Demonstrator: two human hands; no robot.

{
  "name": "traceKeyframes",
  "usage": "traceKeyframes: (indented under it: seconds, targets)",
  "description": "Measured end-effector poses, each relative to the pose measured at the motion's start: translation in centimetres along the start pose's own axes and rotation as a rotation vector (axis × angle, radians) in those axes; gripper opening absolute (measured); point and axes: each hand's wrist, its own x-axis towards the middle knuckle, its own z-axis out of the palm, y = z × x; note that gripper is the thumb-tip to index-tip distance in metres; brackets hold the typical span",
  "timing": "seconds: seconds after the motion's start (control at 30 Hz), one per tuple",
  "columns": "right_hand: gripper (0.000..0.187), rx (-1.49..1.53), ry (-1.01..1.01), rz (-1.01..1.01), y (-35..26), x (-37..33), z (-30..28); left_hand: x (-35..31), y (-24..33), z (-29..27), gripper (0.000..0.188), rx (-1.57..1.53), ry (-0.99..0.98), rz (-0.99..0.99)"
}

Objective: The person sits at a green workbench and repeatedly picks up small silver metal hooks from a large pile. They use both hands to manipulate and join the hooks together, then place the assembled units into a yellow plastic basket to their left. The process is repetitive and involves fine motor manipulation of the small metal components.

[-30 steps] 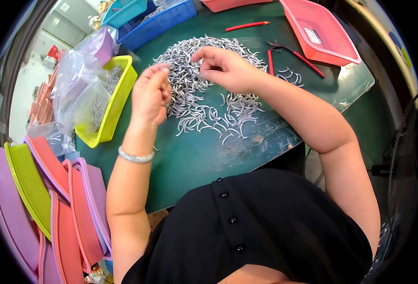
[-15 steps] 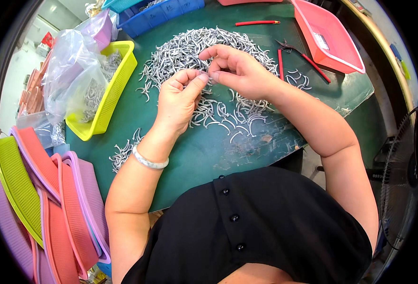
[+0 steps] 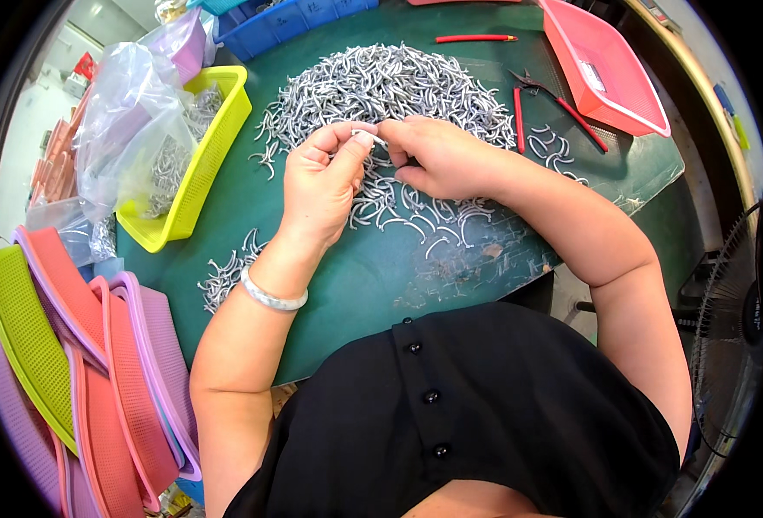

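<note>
A small curved grey metal piece (image 3: 381,142) is pinched between the thumb and index finger of my left hand (image 3: 319,186). My right hand (image 3: 447,157) meets it at the other end, fingers curled and closed; its fingertips are partly hidden. Just beyond both hands rises a large pile of similar curved grey pieces (image 3: 373,82). Loose pieces (image 3: 438,224) lie scattered on the near side, below my right hand. Beside my left forearm sits a smaller heap of such pieces (image 3: 226,274).
A yellow-green basket (image 3: 193,192) with grey pieces and plastic bags (image 3: 127,129) stands left. Stacked baskets (image 3: 135,380) fill the lower left. Right are red-handled pliers (image 3: 571,114), red rods (image 3: 520,121) and a pink basket (image 3: 636,121). A blue bin (image 3: 291,28) stands behind; a fan (image 3: 727,319) is far right.
My right hand has come down and its raised, spread fingers have curled in beside the left fingertips. The grey piece now shows between the hands. My left hand has hardly moved.
</note>
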Motion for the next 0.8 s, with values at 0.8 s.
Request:
traceKeyframes:
  seconds: [0.8]
  targets:
    - [0.041,-0.068,0.172,-0.053,0.8,1.1,1.7,0.8,0.1,-1.3,0.009,-0.209,0.116,-0.204]
